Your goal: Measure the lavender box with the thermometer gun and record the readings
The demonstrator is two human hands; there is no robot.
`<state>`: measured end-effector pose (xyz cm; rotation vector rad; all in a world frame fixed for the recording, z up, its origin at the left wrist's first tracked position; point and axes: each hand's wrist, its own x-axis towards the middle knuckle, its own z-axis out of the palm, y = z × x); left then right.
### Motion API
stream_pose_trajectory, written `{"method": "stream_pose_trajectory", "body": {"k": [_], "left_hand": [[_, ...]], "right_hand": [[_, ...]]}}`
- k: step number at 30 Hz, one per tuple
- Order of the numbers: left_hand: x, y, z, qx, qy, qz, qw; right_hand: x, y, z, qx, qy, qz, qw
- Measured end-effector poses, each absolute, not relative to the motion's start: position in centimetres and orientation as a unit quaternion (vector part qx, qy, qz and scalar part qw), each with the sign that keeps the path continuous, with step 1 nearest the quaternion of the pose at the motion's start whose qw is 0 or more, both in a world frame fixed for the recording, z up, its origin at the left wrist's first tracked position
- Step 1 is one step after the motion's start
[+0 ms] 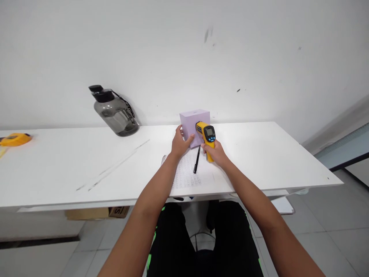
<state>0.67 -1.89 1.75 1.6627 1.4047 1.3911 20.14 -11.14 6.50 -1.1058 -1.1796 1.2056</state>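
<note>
My left hand [181,142] grips the left side of a lilac box [188,125], thumb on its front face and fingers round the edge. The box stands upright near the wall. In my right hand [217,153] is a yellow and black infrared thermometer [206,132], held by its handle with the small screen facing me. Its nose points at the box's front, very close to it; whether they touch I cannot tell. Below the box, a black pen [197,159] lies on a sheet of paper [186,175] covered with handwriting, partly hidden by my left forearm.
A grey see-through water bottle [117,113] with a black lid stands by the wall, left of the box. At the table's far left lies a yellow tape measure [16,139]. The white table [259,161] ends at the right, and a cardboard box [89,213] sits underneath.
</note>
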Motion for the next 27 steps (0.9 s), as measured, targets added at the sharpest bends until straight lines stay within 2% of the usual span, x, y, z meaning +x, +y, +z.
{"method": "stream_pose_trajectory", "body": {"k": [21,27], "left_hand": [[0.8,-2.0,2.1,0.611,0.533,0.508,0.29],[1.0,-1.6,2.0,0.593,0.549,0.506,0.3]], "right_hand": [[20.1,-11.2,6.7,-0.462,-0.512,0.495,0.528],[20.1,-10.9,5.8,-0.482,-0.523,0.437,0.551]]}}
